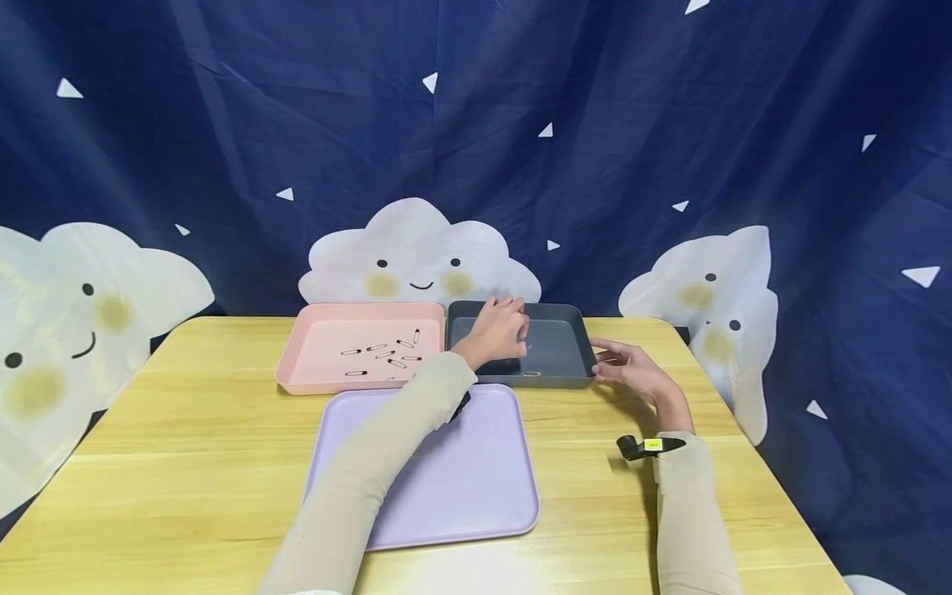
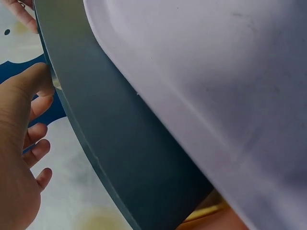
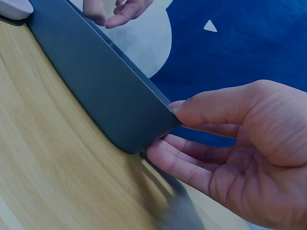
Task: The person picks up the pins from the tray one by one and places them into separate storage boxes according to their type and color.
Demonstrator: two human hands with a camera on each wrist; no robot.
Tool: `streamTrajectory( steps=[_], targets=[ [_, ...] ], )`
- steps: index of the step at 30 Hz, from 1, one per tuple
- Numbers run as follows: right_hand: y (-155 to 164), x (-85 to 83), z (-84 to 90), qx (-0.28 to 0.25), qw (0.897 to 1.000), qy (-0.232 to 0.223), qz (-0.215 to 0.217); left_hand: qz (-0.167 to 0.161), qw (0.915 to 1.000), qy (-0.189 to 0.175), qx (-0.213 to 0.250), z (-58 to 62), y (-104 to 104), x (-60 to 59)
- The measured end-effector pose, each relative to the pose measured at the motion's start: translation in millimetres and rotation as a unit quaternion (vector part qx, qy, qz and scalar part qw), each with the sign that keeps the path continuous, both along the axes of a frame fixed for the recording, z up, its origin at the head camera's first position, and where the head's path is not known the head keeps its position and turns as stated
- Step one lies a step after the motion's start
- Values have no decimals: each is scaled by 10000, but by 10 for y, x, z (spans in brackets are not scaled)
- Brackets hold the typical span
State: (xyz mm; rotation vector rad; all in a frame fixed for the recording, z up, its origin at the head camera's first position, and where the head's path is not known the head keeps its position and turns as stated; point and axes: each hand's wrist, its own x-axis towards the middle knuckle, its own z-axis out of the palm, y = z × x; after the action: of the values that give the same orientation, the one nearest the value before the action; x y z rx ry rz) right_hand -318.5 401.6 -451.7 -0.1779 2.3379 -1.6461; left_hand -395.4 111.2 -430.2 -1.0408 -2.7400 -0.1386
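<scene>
My left hand (image 1: pixel 500 329) hovers over the dark grey tray (image 1: pixel 552 330), its fingers bent. The left wrist view shows this hand's thumb (image 2: pixel 41 79) and index fingertip close together at the tray rim; I cannot tell whether something small is between them. A yellow safety pin (image 1: pixel 531 373) lies inside the grey tray near its front wall. At that tray's right front corner, my right hand (image 1: pixel 632 370) grips the edge, thumb (image 3: pixel 206 108) at the rim and fingers lower against the outside.
A pink tray (image 1: pixel 316 351) with several black-tipped safety pins (image 1: pixel 397 363) adjoins the grey tray's left side. In front lies a purple tray (image 1: pixel 468 487), partly hidden under my left sleeve, with a small yellow item (image 1: pixel 416 454) on it. Behind the wooden table (image 1: pixel 186 446) hangs a blue curtain.
</scene>
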Motion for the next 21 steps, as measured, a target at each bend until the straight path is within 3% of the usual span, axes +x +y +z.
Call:
streamTrajectory(
  steps=[16,21],
  targets=[
    [-14,-13,-14,-32,10000,3,29,56,9997,-221,-9,29,-91,40],
    [-6,-13,-15,-67,10000,18,5,14,9999,-117,56,62,-134,54]
  ],
)
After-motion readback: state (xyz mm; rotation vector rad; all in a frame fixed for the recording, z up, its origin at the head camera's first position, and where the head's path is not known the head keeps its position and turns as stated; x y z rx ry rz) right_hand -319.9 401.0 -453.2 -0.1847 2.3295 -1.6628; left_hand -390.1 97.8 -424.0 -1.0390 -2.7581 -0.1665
